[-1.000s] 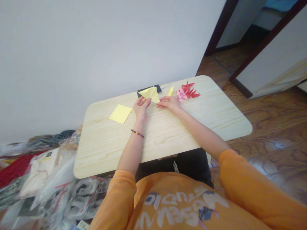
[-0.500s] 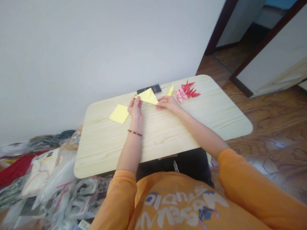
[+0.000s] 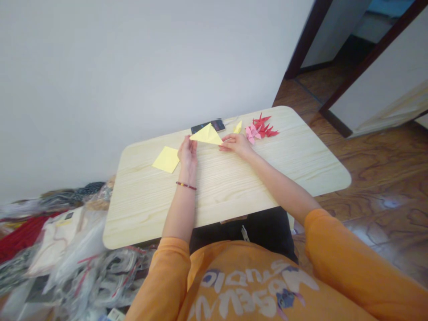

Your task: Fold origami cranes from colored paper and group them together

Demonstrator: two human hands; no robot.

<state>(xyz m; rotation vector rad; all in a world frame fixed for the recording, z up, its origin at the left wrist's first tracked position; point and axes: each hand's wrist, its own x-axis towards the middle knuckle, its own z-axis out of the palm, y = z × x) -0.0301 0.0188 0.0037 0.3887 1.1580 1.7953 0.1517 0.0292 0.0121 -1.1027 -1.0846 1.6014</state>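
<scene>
A yellow sheet of paper folded into a triangle [image 3: 207,134] is held up between my two hands, its peak pointing away from me. My left hand [image 3: 187,150] has the triangle's left corner at its fingertips. At the right corner, my right hand [image 3: 236,143] pinches the paper. Flat on the table just left of my left hand lies a square of yellow paper [image 3: 166,159]. Beyond my right hand sit a small folded yellow paper piece [image 3: 237,127], a pink origami piece [image 3: 253,133] and several red origami pieces [image 3: 265,127].
The pale wooden table [image 3: 147,200] has rounded corners and stands against a white wall. A phone [image 3: 217,125] lies at its back edge, partly behind the triangle. Plastic-wrapped bundles [image 3: 113,272] are piled on the floor at left. A doorway opens at far right.
The folded triangle has shifted slightly to the right with my right hand. My left fingers have loosened and slid lower at the left corner.
</scene>
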